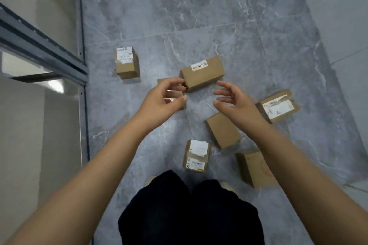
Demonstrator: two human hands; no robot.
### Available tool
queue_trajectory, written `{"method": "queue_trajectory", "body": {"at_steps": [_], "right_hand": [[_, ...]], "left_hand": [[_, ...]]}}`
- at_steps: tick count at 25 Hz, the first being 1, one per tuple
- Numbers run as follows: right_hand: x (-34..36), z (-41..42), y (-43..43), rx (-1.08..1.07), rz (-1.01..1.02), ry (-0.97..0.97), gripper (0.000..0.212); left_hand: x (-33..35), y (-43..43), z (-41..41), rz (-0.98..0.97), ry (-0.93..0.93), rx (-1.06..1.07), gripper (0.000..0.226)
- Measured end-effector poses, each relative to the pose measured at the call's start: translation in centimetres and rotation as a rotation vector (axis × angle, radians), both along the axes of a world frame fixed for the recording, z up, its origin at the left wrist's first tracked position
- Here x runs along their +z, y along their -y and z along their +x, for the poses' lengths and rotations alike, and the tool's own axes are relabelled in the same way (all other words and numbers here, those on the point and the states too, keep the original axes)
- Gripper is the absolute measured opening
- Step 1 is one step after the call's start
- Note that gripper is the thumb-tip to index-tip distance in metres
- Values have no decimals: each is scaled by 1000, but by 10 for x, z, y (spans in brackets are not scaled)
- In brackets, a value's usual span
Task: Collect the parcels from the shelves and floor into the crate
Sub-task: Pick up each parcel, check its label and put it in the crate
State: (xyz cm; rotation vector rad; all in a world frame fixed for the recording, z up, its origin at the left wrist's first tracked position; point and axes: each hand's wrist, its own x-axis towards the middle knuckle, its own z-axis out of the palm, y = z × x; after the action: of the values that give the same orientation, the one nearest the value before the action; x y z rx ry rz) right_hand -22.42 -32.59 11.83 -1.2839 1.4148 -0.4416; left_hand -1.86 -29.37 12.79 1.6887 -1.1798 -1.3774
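Seven parcels lay on the grey marble floor (239, 16). In the middle of the frame sat a brown cardboard box with a long white sticker (203, 72). The left hand (165, 97) hung just left of it, with its fingers (171, 83) loosely bent, spread apart and holding nothing. Under that hand was a small brown box (160, 81), mostly hidden, and I could not tell if the hand touched it. The right hand (237, 101) hung just below and right of the middle box. Its fingers (227, 86) were also bent, spread wide and holding nothing. A tall brown box with a white label (126, 63) stood in the upper left, near the grey metal shelf frame (39, 45). A flat brown box with a big white label (278, 105) lay at the right. A plain brown box (223, 130) lay by the right wrist. A brown box with two white labels (197, 155) lay at lower middle, just above the black trousers (189, 215). One more brown box (254, 169) lay at lower right, partly behind the right arm.
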Motion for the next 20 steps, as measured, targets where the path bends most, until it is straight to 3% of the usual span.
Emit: {"method": "queue_trajectory", "body": {"at_steps": [5, 10, 14, 17, 20], "right_hand": [[-209, -37, -46, 34, 212, -109, 51], [-308, -60, -92, 99, 341, -107, 52], [-322, -49, -117, 194, 291, -252, 71], [-321, -39, -125, 183, 536, -133, 84], [-302, -35, -111, 215, 527, -54, 106]], "left_hand": [[-210, -51, -21, 240, 124, -257, 35], [-322, -86, -35, 418, 148, -394, 47], [-349, -100, -50, 512, 68, -351, 74], [-346, -99, -64, 617, 46, -278, 74], [-321, -82, -63, 579, 49, -227, 76]]}}
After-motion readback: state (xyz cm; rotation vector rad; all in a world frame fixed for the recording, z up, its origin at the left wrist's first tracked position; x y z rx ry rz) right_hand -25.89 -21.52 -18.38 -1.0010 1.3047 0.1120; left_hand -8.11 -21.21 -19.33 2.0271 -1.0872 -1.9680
